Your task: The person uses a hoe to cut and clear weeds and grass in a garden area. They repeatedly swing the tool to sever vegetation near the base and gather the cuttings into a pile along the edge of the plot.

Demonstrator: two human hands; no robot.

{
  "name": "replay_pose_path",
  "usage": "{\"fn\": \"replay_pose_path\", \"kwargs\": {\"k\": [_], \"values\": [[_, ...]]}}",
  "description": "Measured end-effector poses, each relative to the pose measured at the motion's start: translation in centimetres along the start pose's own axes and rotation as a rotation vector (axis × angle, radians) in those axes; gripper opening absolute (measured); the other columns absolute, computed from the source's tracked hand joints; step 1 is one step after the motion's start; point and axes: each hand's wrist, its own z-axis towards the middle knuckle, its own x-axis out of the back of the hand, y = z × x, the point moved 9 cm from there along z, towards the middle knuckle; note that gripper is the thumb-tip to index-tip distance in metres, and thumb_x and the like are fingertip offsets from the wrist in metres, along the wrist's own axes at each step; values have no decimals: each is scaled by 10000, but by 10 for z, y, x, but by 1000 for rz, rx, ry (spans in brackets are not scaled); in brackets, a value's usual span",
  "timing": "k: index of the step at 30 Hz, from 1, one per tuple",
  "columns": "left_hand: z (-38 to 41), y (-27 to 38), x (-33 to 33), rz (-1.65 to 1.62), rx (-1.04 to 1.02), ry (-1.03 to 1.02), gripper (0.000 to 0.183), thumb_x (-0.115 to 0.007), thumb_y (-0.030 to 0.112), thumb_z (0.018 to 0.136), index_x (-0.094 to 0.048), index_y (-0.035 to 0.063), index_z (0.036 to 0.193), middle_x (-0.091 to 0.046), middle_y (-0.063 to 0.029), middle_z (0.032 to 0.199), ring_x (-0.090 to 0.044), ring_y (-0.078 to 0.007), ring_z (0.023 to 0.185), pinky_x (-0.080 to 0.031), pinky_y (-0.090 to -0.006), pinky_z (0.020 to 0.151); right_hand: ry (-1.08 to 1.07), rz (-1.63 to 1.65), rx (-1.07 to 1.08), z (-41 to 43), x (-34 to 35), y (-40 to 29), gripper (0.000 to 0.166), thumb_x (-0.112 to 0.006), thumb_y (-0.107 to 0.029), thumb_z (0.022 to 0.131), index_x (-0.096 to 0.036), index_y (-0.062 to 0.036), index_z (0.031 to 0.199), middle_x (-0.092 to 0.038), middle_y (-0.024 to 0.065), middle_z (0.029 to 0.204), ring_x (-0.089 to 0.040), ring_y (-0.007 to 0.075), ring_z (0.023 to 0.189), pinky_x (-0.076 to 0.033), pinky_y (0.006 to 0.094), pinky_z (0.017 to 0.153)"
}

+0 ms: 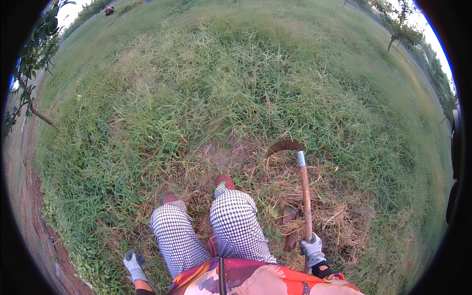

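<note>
My right hand [312,250], in a grey and white work glove, is closed around the wooden handle of a sickle [305,199]. A metal collar joins the handle to the rusty curved blade [285,145], which points left over the cut grass in front of my feet. My left hand [134,261], gloved the same way, hangs at the lower left beside my knee, over the grass; its fingers are curled and I cannot tell whether anything is in them. Tall green grass [228,88] stands ahead of me.
Dry cut grass [339,217] lies around the handle, with brown leaves [289,214] among it. A low tree branch [40,115] reaches in at the left, above a bare soil strip [35,191]. Another tree [400,27] stands at the far upper right.
</note>
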Motion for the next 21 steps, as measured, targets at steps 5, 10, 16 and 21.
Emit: {"fn": "replay_pose_path", "kwargs": {"k": [5,10,16,21], "values": [[-22,217,-152,135,-426,-266,223,-562,116,856,-566,28,1060,-544,-23,695,-506,-93,491,-435,-214,448,72,-53,-140,1,-33,24,188,-639,-33,699,-489,-72,804,-504,5,551,-467,98,403,-386,247,366],[-200,328,-355,700,-1237,-881,441,-656,13,629,-587,62,1062,-617,-128,998,-600,-252,925,-466,-346,861,139,92,-101,49,-70,8,193,-634,-52,707,-473,-84,809,-478,-8,532,-455,94,394,-364,247,347],[-269,193,-511,1696,-1508,-1584,370,-563,349,778,-556,79,1030,-590,-136,958,-589,-293,886,-459,-395,784,205,170,-69,153,-125,-33,198,-644,-81,703,-471,-84,799,-479,-12,534,-454,104,391,-365,263,347],[-260,133,-581,1557,-1449,-1671,376,-544,326,788,-553,71,1064,-593,-152,1004,-584,-305,915,-456,-400,798,182,204,-147,209,-173,-48,177,-606,-73,740,-451,-66,825,-513,25,573,-477,146,394,-403,287,345]]}}
